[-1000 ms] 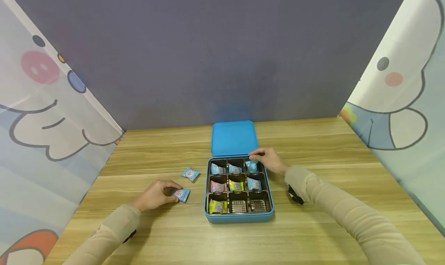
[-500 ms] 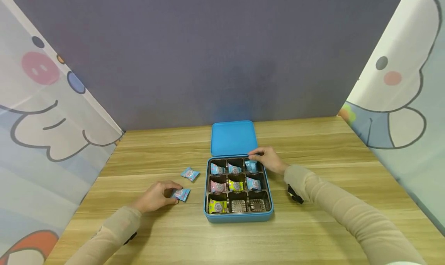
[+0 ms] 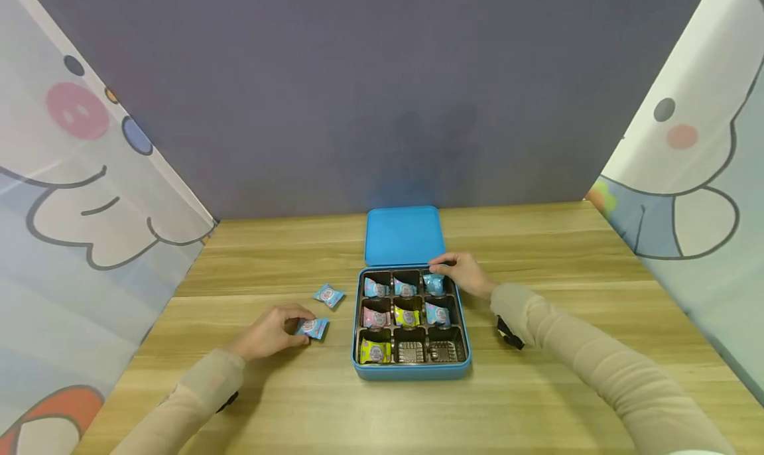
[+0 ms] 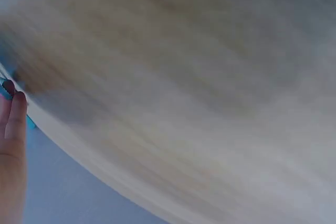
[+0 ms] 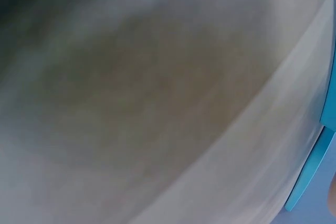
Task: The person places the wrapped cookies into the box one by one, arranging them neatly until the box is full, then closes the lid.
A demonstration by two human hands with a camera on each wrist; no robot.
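At the left of the head view my left hand (image 3: 270, 331) pinches a blue wrapped candy (image 3: 313, 328) close over the table, thumb in front and fingers behind. Another blue candy (image 3: 328, 296) lies just beyond it. My right hand (image 3: 465, 274) grips the far right corner of a blue box (image 3: 412, 373), fingertips at the back rim. Its dark tray has compartments with blue, pink and yellow candies; the middle and right front ones hold none. A slice of the box (image 5: 331, 98) shows in the right wrist view. In the left wrist view the left fingers (image 4: 16, 119) appear at the edge.
The box's blue lid (image 3: 404, 236) lies folded back toward the grey back panel (image 3: 382, 97). Cartoon-printed curtains (image 3: 704, 176) flank the wood-grain table (image 3: 537, 402) on both sides.
The whole head view has shifted slightly. My left hand keeps its pinch on the blue candy with hardly any movement, and my right hand stays at the box corner.
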